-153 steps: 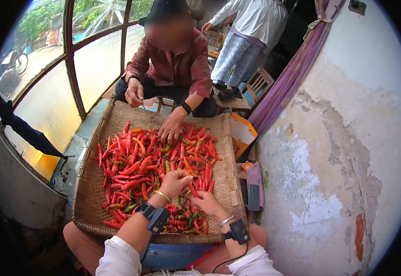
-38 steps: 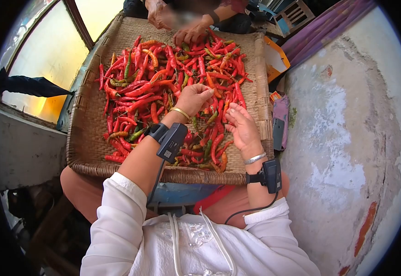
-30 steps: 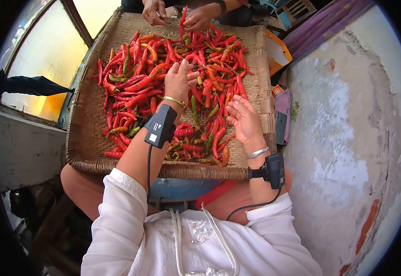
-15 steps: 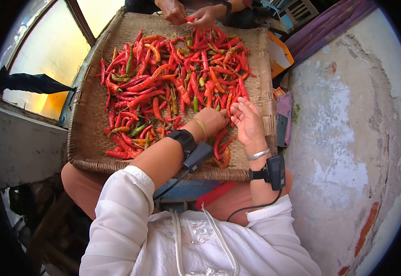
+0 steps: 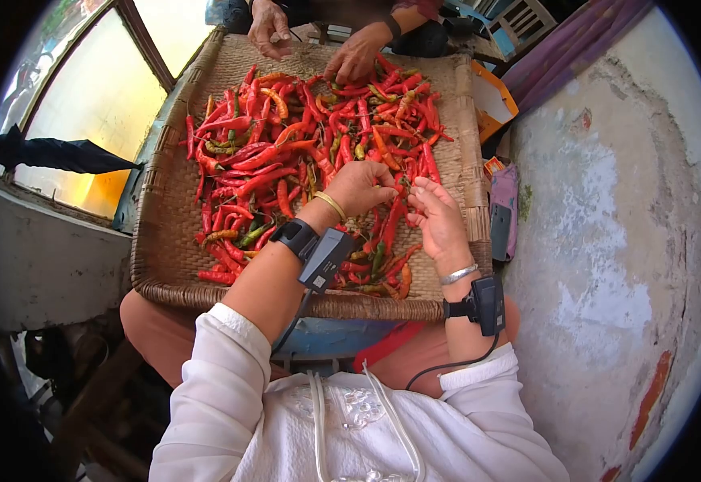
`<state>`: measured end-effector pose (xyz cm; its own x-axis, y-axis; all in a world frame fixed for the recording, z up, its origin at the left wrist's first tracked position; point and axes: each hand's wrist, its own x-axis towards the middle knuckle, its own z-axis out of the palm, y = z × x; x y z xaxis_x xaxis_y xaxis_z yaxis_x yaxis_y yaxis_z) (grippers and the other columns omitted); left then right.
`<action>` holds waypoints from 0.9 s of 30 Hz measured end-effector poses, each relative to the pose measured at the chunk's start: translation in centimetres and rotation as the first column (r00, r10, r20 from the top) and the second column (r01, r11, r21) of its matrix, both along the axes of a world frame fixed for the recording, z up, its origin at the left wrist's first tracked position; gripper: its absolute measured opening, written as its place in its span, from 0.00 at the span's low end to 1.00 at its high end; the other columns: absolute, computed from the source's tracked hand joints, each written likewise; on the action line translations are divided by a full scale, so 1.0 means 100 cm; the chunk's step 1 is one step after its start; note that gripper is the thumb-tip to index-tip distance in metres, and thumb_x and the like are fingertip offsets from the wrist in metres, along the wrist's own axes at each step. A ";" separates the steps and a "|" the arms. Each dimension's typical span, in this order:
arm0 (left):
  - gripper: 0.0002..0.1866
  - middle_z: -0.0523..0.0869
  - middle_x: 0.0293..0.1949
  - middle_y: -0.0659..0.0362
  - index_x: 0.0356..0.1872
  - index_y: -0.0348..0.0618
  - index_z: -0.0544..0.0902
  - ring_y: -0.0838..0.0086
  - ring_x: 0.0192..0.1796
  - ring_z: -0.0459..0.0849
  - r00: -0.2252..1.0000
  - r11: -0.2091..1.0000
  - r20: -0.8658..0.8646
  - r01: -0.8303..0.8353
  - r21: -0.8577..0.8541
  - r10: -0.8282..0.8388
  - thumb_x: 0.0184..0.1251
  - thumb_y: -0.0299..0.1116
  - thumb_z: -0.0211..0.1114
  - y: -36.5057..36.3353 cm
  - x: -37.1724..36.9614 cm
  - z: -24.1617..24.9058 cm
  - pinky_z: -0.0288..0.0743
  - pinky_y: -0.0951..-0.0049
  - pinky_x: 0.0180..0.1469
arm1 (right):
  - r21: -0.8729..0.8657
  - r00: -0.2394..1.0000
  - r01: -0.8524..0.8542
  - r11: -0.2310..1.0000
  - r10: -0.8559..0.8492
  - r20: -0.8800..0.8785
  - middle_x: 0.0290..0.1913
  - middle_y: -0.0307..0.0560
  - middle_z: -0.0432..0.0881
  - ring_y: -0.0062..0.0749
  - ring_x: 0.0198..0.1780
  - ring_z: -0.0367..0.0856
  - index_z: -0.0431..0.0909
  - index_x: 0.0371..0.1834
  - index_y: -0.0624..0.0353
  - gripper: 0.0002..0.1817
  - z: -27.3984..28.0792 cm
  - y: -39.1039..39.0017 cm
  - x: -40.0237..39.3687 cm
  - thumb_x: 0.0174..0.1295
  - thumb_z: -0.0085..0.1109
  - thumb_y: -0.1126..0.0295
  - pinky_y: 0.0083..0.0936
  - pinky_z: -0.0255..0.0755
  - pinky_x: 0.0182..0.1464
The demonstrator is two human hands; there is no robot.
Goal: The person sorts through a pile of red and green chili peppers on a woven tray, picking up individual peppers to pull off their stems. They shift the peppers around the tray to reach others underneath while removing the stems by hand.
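A heap of mostly red chili peppers (image 5: 258,157), with some orange and green ones, lies on a woven tray (image 5: 169,241). My left hand (image 5: 358,189) is over the near right part of the heap, thumb and fingers closed on a red chili pepper (image 5: 394,221). My right hand (image 5: 440,221) is beside it, palm turned inward and fingers curled toward the left fingertips. Its fingertips come together near the chili's stem end; what they pinch is too small to make out.
Across the tray, another person's hand (image 5: 354,58) reaches into the chilies, and their other hand (image 5: 270,30) hovers at the far rim. A dark folded umbrella (image 5: 69,153) is at left by the window. A phone (image 5: 500,223) in a purple pouch lies right of the tray, near the worn wall (image 5: 599,241).
My left hand has lifted from the heap and drawn closer to my right fingertips, whose fingers have curled in. The other person's hands have separated, one now down in the chilies.
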<state>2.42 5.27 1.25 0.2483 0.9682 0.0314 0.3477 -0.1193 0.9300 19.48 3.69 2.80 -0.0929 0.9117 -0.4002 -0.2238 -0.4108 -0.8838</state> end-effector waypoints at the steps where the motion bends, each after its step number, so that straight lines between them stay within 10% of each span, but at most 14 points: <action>1: 0.08 0.79 0.21 0.58 0.24 0.39 0.78 0.74 0.26 0.78 1.000 1.000 0.000 0.003 -0.002 -0.003 0.47 0.33 0.66 0.002 0.001 -0.004 0.72 0.74 0.31 | -0.002 1.000 0.003 1.000 -0.003 0.000 0.37 0.37 0.76 0.19 0.37 0.74 0.69 0.46 0.57 0.13 0.000 -0.001 -0.001 0.58 0.51 0.70 0.17 0.67 0.35; 3: 0.07 0.79 0.20 0.62 0.24 0.38 0.78 0.80 0.26 0.77 0.959 0.967 0.260 0.165 -0.195 -0.112 0.49 0.31 0.65 0.004 0.003 -0.010 0.71 0.78 0.29 | 0.013 0.999 0.027 1.000 -0.028 0.036 0.36 0.36 0.76 0.18 0.35 0.74 0.69 0.47 0.57 0.14 0.003 -0.002 -0.005 0.58 0.52 0.69 0.15 0.66 0.32; 13: 0.12 0.79 0.22 0.61 0.31 0.37 0.78 0.82 0.26 0.75 0.950 0.979 0.300 0.133 -0.157 -0.082 0.52 0.35 0.65 -0.004 0.005 0.007 0.70 0.80 0.27 | 0.091 0.992 -0.124 0.988 0.123 0.011 0.31 0.39 0.77 0.18 0.29 0.74 0.72 0.43 0.62 0.10 0.009 -0.003 -0.004 0.58 0.51 0.75 0.14 0.67 0.26; 15: 0.11 0.80 0.30 0.63 0.34 0.39 0.78 0.84 0.30 0.76 0.978 0.974 0.009 0.207 -0.093 -0.207 0.53 0.34 0.65 -0.011 0.001 0.016 0.71 0.81 0.33 | 0.069 0.986 -0.107 0.992 0.115 -0.121 0.30 0.39 0.76 0.19 0.30 0.75 0.73 0.40 0.62 0.08 0.011 -0.005 -0.003 0.57 0.51 0.75 0.14 0.68 0.27; 22: 0.11 0.80 0.25 0.64 0.33 0.39 0.78 0.83 0.28 0.75 0.955 0.941 -0.096 0.255 -0.222 -0.281 0.56 0.36 0.63 -0.038 -0.023 0.028 0.70 0.80 0.34 | 0.144 0.938 -0.227 0.963 0.256 -0.232 0.28 0.38 0.76 0.20 0.29 0.76 0.73 0.38 0.60 0.07 0.017 -0.012 -0.005 0.57 0.53 0.75 0.15 0.69 0.27; 27: 0.11 0.76 0.20 0.67 0.32 0.40 0.79 0.85 0.20 0.70 0.933 0.836 0.284 0.332 -0.437 -0.222 0.56 0.38 0.63 -0.058 -0.022 0.015 0.65 0.81 0.22 | 0.130 0.930 -0.270 0.954 0.293 -0.223 0.28 0.38 0.76 0.22 0.27 0.77 0.74 0.37 0.60 0.06 0.012 -0.013 -0.003 0.56 0.53 0.75 0.16 0.70 0.25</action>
<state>0.26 -0.51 2.74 0.5484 0.7701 -0.3260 0.1544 0.2899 0.9445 19.21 2.40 3.99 -0.4326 0.8669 -0.2477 -0.3189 -0.4041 -0.8573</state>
